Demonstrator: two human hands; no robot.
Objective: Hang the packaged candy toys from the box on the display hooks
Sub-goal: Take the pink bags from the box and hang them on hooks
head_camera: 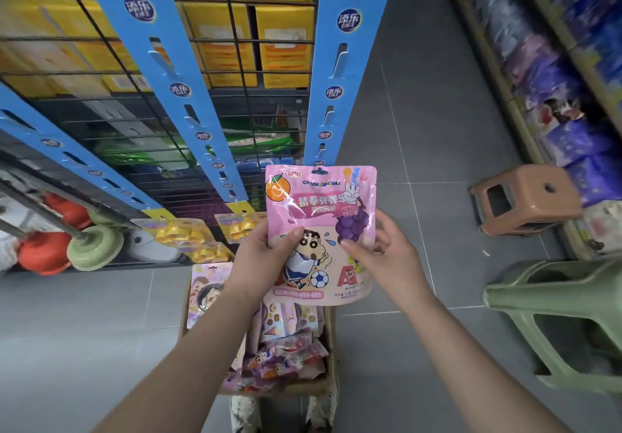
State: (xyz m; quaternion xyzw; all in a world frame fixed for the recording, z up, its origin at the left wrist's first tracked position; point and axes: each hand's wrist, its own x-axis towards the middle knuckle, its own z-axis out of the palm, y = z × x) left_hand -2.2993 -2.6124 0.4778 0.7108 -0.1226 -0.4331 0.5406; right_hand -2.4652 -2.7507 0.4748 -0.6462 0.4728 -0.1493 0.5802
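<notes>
Left hand (259, 261), right hand (387, 256): pink packet (319, 203)

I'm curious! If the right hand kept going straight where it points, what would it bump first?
The right hand holds the pink bag, so that first; beyond it, probably the blue strip, though depth is unclear.

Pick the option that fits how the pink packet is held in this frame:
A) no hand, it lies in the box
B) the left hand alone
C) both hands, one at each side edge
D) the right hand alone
C: the left hand pinches the left edge of the pink packet and the right hand pinches its right edge, holding it up above the box.
</notes>
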